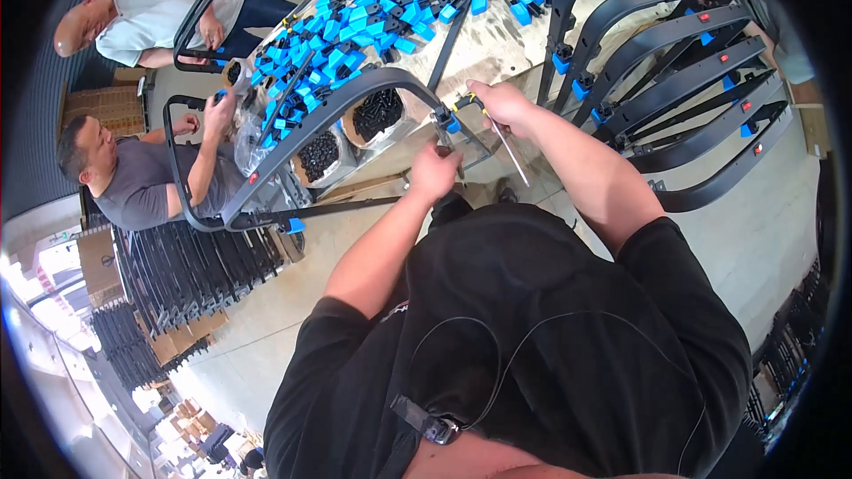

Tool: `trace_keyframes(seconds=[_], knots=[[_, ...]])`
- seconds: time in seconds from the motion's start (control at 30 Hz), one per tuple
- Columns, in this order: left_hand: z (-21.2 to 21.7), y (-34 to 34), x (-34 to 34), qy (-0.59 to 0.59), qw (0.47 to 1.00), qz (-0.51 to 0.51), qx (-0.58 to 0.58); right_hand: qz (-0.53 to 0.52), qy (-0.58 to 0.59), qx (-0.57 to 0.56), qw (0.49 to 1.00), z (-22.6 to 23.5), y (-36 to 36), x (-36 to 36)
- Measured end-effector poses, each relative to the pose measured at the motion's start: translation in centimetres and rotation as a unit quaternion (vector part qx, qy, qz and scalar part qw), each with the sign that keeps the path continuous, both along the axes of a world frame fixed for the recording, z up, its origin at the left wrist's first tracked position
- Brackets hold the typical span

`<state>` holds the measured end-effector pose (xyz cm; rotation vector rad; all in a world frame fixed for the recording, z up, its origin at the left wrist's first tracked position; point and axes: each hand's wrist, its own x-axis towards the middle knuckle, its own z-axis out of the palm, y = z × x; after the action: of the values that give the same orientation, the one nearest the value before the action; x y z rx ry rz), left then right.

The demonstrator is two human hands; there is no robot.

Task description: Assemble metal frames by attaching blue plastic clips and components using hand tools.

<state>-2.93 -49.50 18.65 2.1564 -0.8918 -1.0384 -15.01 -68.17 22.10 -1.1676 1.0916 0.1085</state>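
A black curved frame point(330, 108) arches in front of me, a blue cap point(453, 126) at its near end. Just below that end, my left hand point(435, 171) is closed, its fingertips by a small metal piece; what they grip is hidden. My right hand point(502, 105) is wrapped round a tool with yellow-and-black handles point(467, 103), whose head meets the frame's end beside the blue cap. From below the right hand a long thin metal rod point(513, 156) points down; whether it belongs to the tool I cannot tell.
Blue-and-black caps point(390, 4) cover the wooden table point(510, 58). Containers of small black parts point(377, 113) stand at its near edge. Several finished-looking frames point(674, 58) lean at right. Two co-workers at left handle frames point(176, 160). More black frames point(200, 275) are stacked behind.
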Motion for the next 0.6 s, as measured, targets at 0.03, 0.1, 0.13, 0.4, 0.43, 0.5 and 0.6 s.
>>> trace_keyframes(seconds=[0.03, 0.1, 0.13, 0.4, 0.43, 0.5, 0.6], knots=[[-0.1, -0.7, -0.2, -0.082, 0.996, -0.017, 0.010, -0.002, 0.001, -0.006, 1.000, 0.0, 0.0, 0.0], [0.0, -2.1, 0.5, -0.065, 0.995, -0.048, 0.054, -0.024, -0.007, 0.002, 1.000, -0.3, 0.0, 0.4], [-0.1, -2.2, 0.8, -0.047, 0.990, -0.074, 0.106, -0.042, -0.013, 0.028, 0.999, -0.2, 0.2, 0.7], [4.6, -2.1, 0.8, 0.423, 0.899, 0.098, -0.055, 0.008, -0.069, -0.049, 0.996, -2.1, -0.5, 0.3], [3.0, -1.5, 0.1, 0.246, 0.969, 0.004, -0.024, 0.013, 0.010, -0.002, 1.000, 0.3, -0.3, 0.7], [3.8, -1.8, -0.7, -0.047, 0.995, -0.083, 0.035, 0.001, 0.023, 0.006, 1.000, 0.7, 0.4, 0.3], [5.0, -3.7, 1.8, 0.447, 0.894, 0.012, 0.029, -0.092, -0.107, 0.000, 0.990, -3.0, -0.4, 0.0]])
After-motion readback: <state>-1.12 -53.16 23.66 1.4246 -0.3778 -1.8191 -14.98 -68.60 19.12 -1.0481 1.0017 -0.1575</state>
